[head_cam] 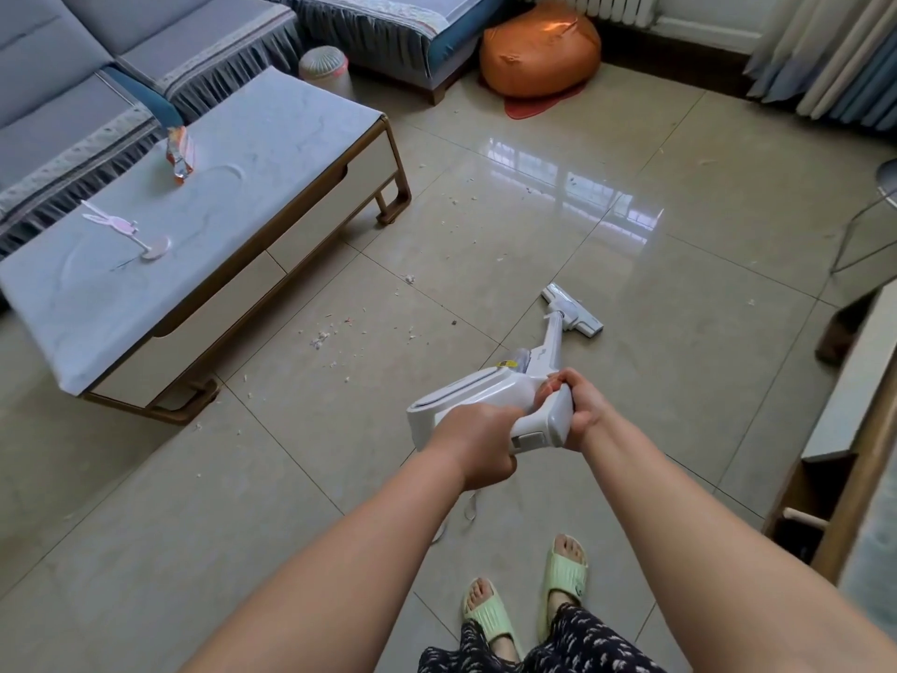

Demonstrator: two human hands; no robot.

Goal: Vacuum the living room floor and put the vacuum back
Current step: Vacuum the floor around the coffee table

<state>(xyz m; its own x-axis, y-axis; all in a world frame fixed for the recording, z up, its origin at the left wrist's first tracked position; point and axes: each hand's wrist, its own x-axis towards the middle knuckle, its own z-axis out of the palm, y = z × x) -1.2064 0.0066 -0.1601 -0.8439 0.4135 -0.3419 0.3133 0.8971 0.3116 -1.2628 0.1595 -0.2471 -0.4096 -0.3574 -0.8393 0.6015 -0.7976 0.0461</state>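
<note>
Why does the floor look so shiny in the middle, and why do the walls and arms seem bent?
Head view: daylight mirrors off the glossy floor tiles as a bright window-shaped glare patch; the wide-angle lens bows the coffee table and curtains at the edges and stretches the forearms; the vacuum stays fairly sharp.

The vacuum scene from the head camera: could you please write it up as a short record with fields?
tool: white stick vacuum, its floor head on the tiled floor
left hand: left hand grips the rear of the vacuum body
right hand: right hand grips the handle
debris: small crumbs scattered on the tiles left of the floor head, beside the coffee table
on the table: snack packet
background: orange beanbag, grey sofa
task state: crumbs not yet picked up
</note>
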